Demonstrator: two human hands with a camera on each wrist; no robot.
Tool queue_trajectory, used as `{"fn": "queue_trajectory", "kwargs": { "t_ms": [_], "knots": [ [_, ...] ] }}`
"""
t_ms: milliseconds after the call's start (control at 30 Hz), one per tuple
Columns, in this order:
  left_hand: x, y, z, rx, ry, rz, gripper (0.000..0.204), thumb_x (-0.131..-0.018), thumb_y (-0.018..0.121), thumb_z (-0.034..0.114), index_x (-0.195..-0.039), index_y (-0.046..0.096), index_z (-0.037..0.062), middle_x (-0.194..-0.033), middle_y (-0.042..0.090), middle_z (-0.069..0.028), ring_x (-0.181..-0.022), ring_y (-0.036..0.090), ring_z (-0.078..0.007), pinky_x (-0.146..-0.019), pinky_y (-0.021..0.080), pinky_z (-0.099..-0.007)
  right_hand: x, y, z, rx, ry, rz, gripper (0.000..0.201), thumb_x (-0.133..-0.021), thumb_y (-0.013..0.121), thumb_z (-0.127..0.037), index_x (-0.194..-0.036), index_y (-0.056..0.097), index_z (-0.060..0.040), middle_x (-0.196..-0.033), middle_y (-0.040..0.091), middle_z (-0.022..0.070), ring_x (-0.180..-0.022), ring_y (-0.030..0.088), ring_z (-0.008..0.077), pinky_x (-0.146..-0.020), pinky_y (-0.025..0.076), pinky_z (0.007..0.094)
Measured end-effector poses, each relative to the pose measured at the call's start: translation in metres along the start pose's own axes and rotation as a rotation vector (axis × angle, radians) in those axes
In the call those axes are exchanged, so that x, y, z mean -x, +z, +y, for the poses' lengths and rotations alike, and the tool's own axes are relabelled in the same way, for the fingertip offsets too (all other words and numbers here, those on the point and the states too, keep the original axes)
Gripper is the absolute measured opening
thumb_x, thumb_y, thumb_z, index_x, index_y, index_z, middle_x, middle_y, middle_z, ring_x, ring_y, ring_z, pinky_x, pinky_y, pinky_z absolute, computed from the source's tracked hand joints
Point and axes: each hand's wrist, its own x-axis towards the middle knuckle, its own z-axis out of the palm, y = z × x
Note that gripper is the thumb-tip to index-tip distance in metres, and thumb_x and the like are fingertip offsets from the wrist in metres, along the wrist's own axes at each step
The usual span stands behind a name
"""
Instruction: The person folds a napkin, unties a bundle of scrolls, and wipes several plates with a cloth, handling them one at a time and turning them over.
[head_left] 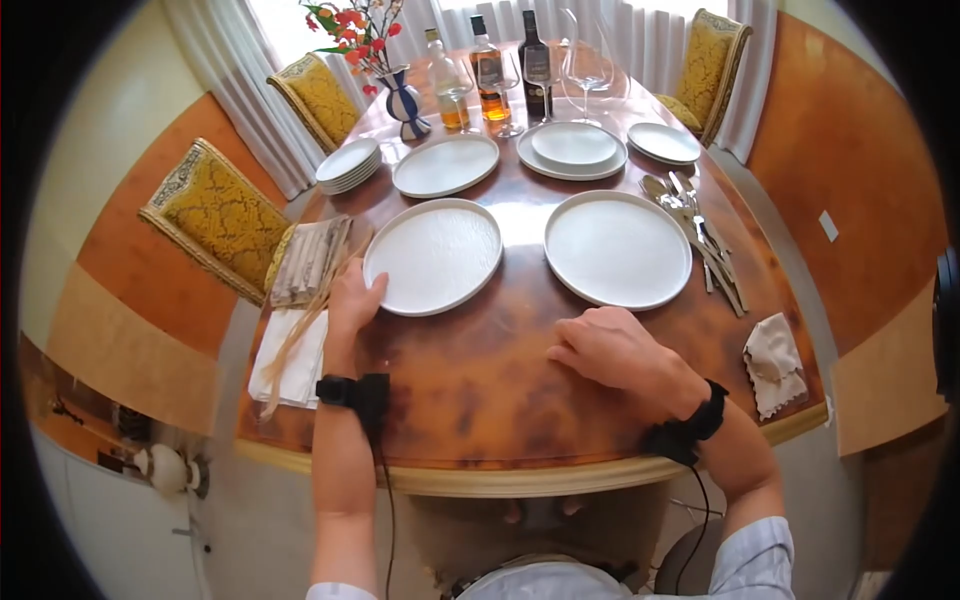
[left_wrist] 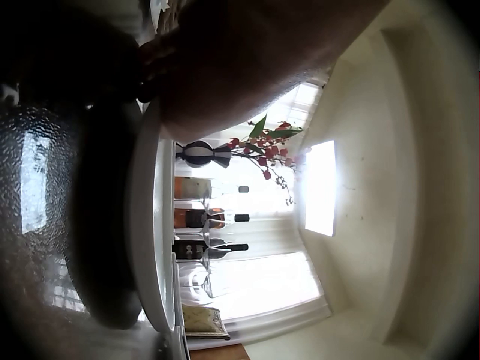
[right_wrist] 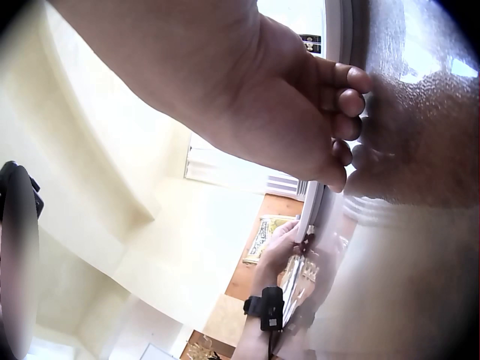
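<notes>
In the head view my left hand (head_left: 350, 297) is at the left rim of a large white plate (head_left: 435, 257), its thumb along the rim. The right wrist view also shows this left hand (right_wrist: 281, 244) gripping the plate's edge. My right hand (head_left: 612, 347) holds nothing and hovers low at the table in front of a second large white plate (head_left: 618, 248). Its fingers (right_wrist: 349, 103) hang loosely curled, close over the glossy tabletop. In the left wrist view the plate (left_wrist: 154, 247) appears edge-on, and the left fingers are mostly in shadow.
Folded napkins (head_left: 312, 262) and a white cloth (head_left: 290, 355) lie at left. Cutlery (head_left: 703, 235) and a crumpled cloth (head_left: 774, 366) lie at right. Beyond are stacked small plates (head_left: 348, 168), more plates (head_left: 445, 165), wine glasses (head_left: 587, 65), bottles (head_left: 491, 75) and a vase (head_left: 406, 105).
</notes>
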Motion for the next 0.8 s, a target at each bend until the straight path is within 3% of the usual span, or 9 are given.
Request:
{"fn": "queue_trajectory", "kwargs": {
  "t_ms": [200, 267, 367, 467, 567, 633, 700, 767, 800],
  "knots": [
    [-0.005, 0.003, -0.01, -0.01, -0.003, -0.025, 0.05, -0.091, 0.073, 0.036, -0.121, 0.063, -0.0027, -0.112, 0.071, -0.0315, -0.108, 0.069, -0.047, -0.095, 0.052, -0.0523, 0.0, 0.002, 0.002, -0.019, -0.02, 0.047, 0.038, -0.096, 0.067, -0.033, -0.076, 0.069, -0.001, -0.075, 0.07, 0.021, -0.076, 0.07, 0.0413, -0.071, 0.055, 0.05],
    [-0.007, 0.001, -0.007, 0.009, -0.006, -0.03, 0.052, -0.09, 0.074, 0.035, -0.123, 0.062, -0.0031, -0.113, 0.071, -0.0313, -0.108, 0.069, -0.0465, -0.095, 0.053, -0.0515, -0.002, 0.001, 0.003, -0.029, -0.013, 0.001, 0.035, -0.098, 0.065, -0.035, -0.083, 0.067, -0.0035, -0.076, 0.069, 0.02, -0.078, 0.069, 0.0413, -0.07, 0.053, 0.0508],
    [0.001, -0.008, 0.006, -0.005, 0.013, 0.048, 0.048, -0.091, 0.074, 0.028, -0.125, 0.063, -0.0033, -0.109, 0.073, -0.0282, -0.103, 0.07, -0.0449, -0.092, 0.054, -0.0499, -0.008, 0.006, 0.004, -0.095, -0.065, 0.018, 0.033, -0.099, 0.065, -0.036, -0.088, 0.065, -0.0049, -0.077, 0.069, 0.0194, -0.079, 0.068, 0.0411, -0.07, 0.052, 0.0515],
    [0.007, -0.03, 0.05, -0.047, 0.003, 0.272, 0.042, -0.091, 0.073, 0.021, -0.125, 0.065, -0.0028, -0.101, 0.074, -0.0231, -0.092, 0.072, -0.038, -0.085, 0.057, -0.0447, -0.014, 0.01, -0.004, -0.141, -0.068, -0.006, 0.031, -0.099, 0.064, -0.035, -0.089, 0.064, -0.0054, -0.076, 0.069, 0.0192, -0.078, 0.068, 0.041, -0.069, 0.052, 0.0517],
    [-0.005, -0.042, 0.114, 0.233, 0.12, 0.146, 0.036, -0.093, 0.073, 0.019, -0.121, 0.068, -0.0018, -0.096, 0.074, -0.0182, -0.085, 0.072, -0.0293, -0.078, 0.057, -0.0392, -0.013, 0.011, -0.003, -0.176, -0.075, 0.054, 0.03, -0.098, 0.065, -0.034, -0.089, 0.063, -0.0059, -0.074, 0.068, 0.0188, -0.076, 0.068, 0.041, -0.067, 0.052, 0.0518],
    [-0.032, -0.033, 0.151, 0.349, 0.284, -0.029, 0.038, -0.093, 0.074, 0.023, -0.121, 0.069, -0.0015, -0.095, 0.075, -0.0163, -0.084, 0.073, -0.0233, -0.076, 0.057, -0.0348, -0.012, 0.017, 0.0, -0.221, -0.101, 0.116, 0.028, -0.098, 0.065, -0.032, -0.087, 0.063, -0.0064, -0.072, 0.068, 0.0179, -0.074, 0.068, 0.0411, -0.066, 0.052, 0.0518],
    [-0.075, -0.004, 0.185, 0.43, 0.308, -0.177, 0.038, -0.094, 0.074, 0.025, -0.121, 0.069, -0.001, -0.094, 0.076, -0.0158, -0.084, 0.073, -0.0223, -0.075, 0.058, -0.0353, -0.011, 0.014, 0.001, -0.253, -0.117, 0.119, 0.028, -0.098, 0.065, -0.032, -0.088, 0.063, -0.0065, -0.072, 0.068, 0.0178, -0.074, 0.068, 0.0413, -0.065, 0.053, 0.0519],
    [-0.141, 0.05, 0.202, 0.479, 0.269, -0.356, 0.043, -0.098, 0.072, 0.021, -0.131, 0.062, -0.0037, -0.097, 0.07, -0.0115, -0.086, 0.069, -0.0163, -0.07, 0.057, -0.0272, -0.011, 0.018, 0.006, -0.282, -0.147, 0.15, 0.028, -0.097, 0.066, -0.032, -0.087, 0.062, -0.0058, -0.071, 0.068, 0.0181, -0.073, 0.068, 0.0416, -0.064, 0.053, 0.0525],
    [-0.163, 0.073, 0.215, 0.507, 0.223, -0.374, 0.045, -0.097, 0.073, 0.021, -0.132, 0.061, -0.005, -0.099, 0.07, -0.0124, -0.085, 0.069, -0.0178, -0.07, 0.058, -0.0281, -0.011, 0.02, 0.006, -0.302, -0.146, 0.142, 0.028, -0.097, 0.066, -0.031, -0.086, 0.061, -0.0057, -0.071, 0.067, 0.0184, -0.073, 0.068, 0.0417, -0.064, 0.053, 0.0525]
  ]
}}
